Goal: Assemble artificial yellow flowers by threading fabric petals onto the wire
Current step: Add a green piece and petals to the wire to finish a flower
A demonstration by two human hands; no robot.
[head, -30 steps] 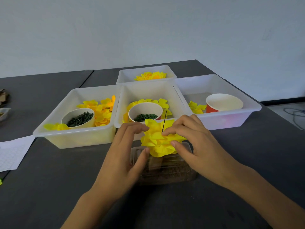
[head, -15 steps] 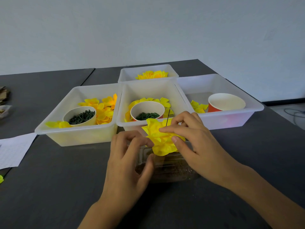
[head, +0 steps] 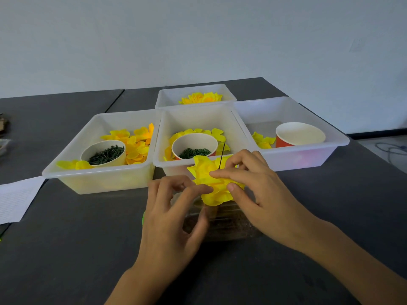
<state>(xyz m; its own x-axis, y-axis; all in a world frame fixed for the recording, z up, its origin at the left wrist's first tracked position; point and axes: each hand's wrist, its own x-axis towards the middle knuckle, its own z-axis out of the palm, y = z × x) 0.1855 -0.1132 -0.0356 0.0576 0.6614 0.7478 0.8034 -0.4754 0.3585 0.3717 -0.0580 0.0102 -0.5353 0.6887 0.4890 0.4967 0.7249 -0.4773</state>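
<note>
A bunch of yellow fabric petals (head: 209,183) sits on a thin dark wire (head: 222,156) that sticks up through its top, over a clear plastic box (head: 222,223) on the dark table. My right hand (head: 253,186) pinches the petals between forefinger and thumb beside the wire. My left hand (head: 174,214) has its fingers curled, its forefinger tip touching the left edge of the petals and its thumb against the clear box.
Behind stand white bins: the left bin (head: 99,177) and middle bin (head: 158,164) hold loose yellow petals and a cup of dark green pieces each, the right bin (head: 308,159) a red cup (head: 299,135), the far bin (head: 169,93) finished flowers. Paper (head: 15,199) lies left.
My left hand has dropped from the petals' top edge to their lower left side and curled. The right hand keeps its pinch on the petals, which sit a little lower on the wire.
</note>
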